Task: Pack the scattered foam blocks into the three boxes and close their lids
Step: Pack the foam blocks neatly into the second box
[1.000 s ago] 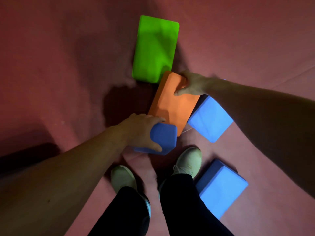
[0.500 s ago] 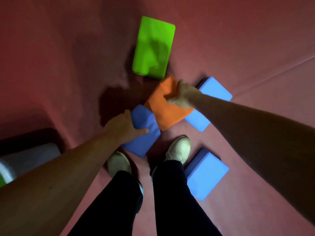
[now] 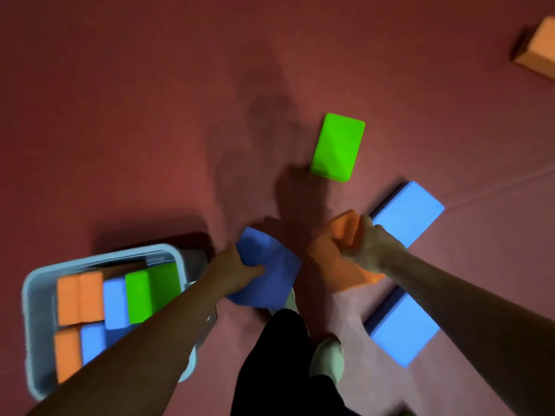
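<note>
Down at the left sits a pale blue box, lid off, its blocks stood on edge in rows of orange, blue and green, which I take to be the way to fit the most in; a gap seems to remain on the side nearer the person, though an arm hides it. Just right of the box the left hand is clamped on a dark blue block, thumb across its face, lifted clear of the red floor. It looks carried toward the box. Beside it the right hand grips an orange block by its top edge, tilted, also off the floor, so two go over in one trip.

Beyond lies a green block, flat. Right of the hands two light blue blocks rest flat, one far, one near the shoe. Another orange block sits at the far right corner. Only one box shows; much packing is left.
</note>
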